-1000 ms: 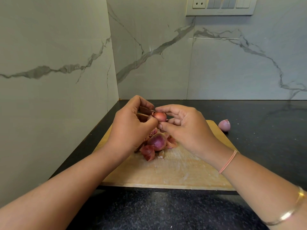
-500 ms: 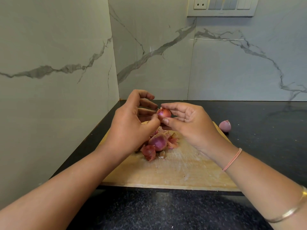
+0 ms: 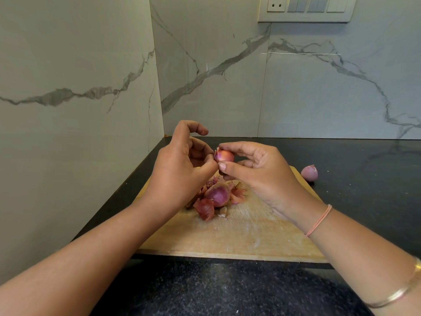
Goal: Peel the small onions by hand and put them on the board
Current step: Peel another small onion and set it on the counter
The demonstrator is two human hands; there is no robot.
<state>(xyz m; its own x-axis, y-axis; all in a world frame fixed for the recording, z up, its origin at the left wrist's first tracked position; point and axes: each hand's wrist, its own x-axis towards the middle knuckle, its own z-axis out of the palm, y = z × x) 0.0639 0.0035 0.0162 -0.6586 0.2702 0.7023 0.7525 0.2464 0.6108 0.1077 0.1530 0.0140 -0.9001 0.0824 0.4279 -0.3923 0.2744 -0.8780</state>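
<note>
My right hand (image 3: pixel 259 176) pinches a small reddish onion (image 3: pixel 224 155) between thumb and forefinger, held above the wooden board (image 3: pixel 246 233). My left hand (image 3: pixel 180 169) is at the onion's left tip, thumb and a finger nipping its skin, the other fingers curled and raised. Below the hands, on the board, lies a purple onion (image 3: pixel 217 194) among dry red-brown peels (image 3: pixel 205 208). A pale peeled onion (image 3: pixel 309 172) lies on the black counter just past the board's far right corner.
The board rests on a black speckled counter (image 3: pixel 227 290) in a corner of marble-patterned walls (image 3: pixel 75 94). A switch and socket panel (image 3: pixel 305 9) is on the back wall, top right.
Both hands lifted the onion higher above the board. The left hand's fingers spread and its index finger rose; its thumb now nips the onion's tip.
</note>
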